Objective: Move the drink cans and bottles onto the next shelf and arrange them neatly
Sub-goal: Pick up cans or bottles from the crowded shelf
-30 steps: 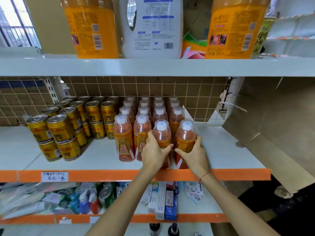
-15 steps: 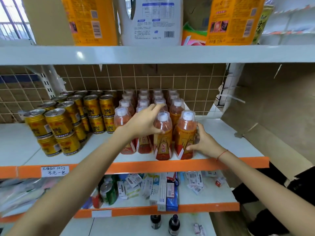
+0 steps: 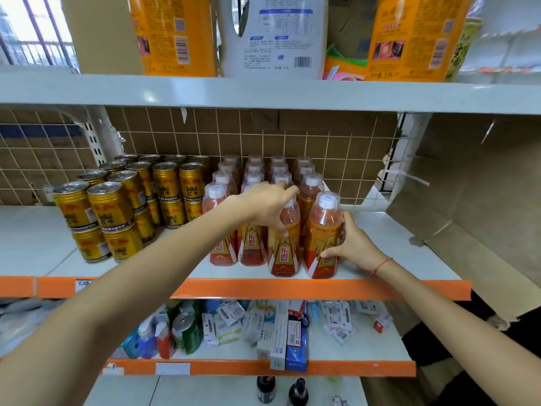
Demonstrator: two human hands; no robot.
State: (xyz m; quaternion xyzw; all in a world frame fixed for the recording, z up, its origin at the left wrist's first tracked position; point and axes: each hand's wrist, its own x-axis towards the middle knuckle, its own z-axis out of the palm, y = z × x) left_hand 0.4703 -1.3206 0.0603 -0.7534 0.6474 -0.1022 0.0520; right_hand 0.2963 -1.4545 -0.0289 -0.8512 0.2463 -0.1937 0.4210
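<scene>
Since a second ago the left hand [image 3: 268,205] has left the front bottles and risen over the second row, while the right hand [image 3: 352,244] has slid round to the right side of the front right bottle [image 3: 322,235]. Left fingers are curled over the neck of the next front bottle [image 3: 285,238], thumb down its front, gripping it. Right fingers wrap the front right bottle's side, thumb low on the label, holding it. Both bottles stand upright at the front edge of the middle shelf [image 3: 395,273], touching each other. Behind them more bottles [image 3: 254,171] stand in four rows running back to the wire grid. Just left of those, gold cans [image 3: 117,212] are stacked two high on the same shelf. Big jugs [image 3: 175,36] sit on the shelf above; small boxes [image 3: 281,332] lie on the one below
</scene>
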